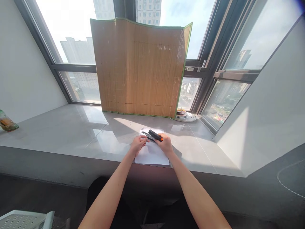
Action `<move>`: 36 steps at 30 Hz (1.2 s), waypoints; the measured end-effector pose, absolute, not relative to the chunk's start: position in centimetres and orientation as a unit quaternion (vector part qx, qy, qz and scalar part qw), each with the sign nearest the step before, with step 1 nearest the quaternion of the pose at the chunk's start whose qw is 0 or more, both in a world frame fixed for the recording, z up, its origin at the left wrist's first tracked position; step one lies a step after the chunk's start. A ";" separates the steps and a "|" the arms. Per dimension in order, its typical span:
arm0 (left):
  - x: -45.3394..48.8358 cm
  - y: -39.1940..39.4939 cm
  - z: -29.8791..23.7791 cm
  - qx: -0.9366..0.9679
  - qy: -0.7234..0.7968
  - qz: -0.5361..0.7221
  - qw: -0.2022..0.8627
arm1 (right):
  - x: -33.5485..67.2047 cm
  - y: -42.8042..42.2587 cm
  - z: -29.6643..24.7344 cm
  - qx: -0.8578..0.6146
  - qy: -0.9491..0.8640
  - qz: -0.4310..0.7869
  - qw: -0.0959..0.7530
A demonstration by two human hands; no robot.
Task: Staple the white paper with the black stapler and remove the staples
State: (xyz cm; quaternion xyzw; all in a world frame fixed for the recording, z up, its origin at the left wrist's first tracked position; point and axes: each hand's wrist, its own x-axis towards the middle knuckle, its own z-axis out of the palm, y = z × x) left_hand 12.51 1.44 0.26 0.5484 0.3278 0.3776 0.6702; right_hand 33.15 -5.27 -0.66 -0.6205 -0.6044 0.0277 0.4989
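A black stapler [155, 135] with an orange end is held in my right hand [165, 145], fingers wrapped round its rear. Its top and its metal-coloured lower arm [146, 135] are spread apart, pointing away to the left. My left hand [138, 145] is at the stapler's left side, thumb and fingers pinched together by the lower arm. Whatever lies between those fingertips is too small to make out. Under both hands lies a stack of white paper [152, 155] at the front edge of the sill.
A bamboo mat with green edging [143, 70] stands upright against the window. Stacked plates [182, 114] sit behind its right lower corner. Small pale bits [130, 124] lie on the tiled sill [71, 133]. A colourful packet [7, 121] is far left; a white plastic seat [26, 219] stands below.
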 end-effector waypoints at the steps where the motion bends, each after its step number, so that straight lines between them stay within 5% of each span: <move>1: 12.5 1.4 0.3 0.567 0.334 0.365 0.659 | 33.2 -5.2 -0.7 -0.615 -0.611 0.031 0.498; 6: 12.3 1.1 0.4 0.607 0.343 0.334 0.635 | 33.3 -5.0 -0.9 -0.611 -0.626 0.037 0.483; 13: 12.2 1.0 0.5 0.612 0.296 0.349 0.644 | 32.0 -6.7 -0.4 -0.527 -0.697 -0.114 0.474; 24: 12.2 0.6 1.0 0.626 0.275 0.351 0.640 | 30.5 -7.2 0.2 -0.412 -0.768 -0.110 0.478; 30: 12.3 0.4 1.2 0.634 0.283 0.347 0.630 | 31.1 -7.2 0.2 -0.478 -0.721 -0.070 0.497; 36: 12.4 0.6 1.2 0.658 0.306 0.335 0.601 | 33.8 -6.8 0.6 -0.592 -0.531 -0.072 0.602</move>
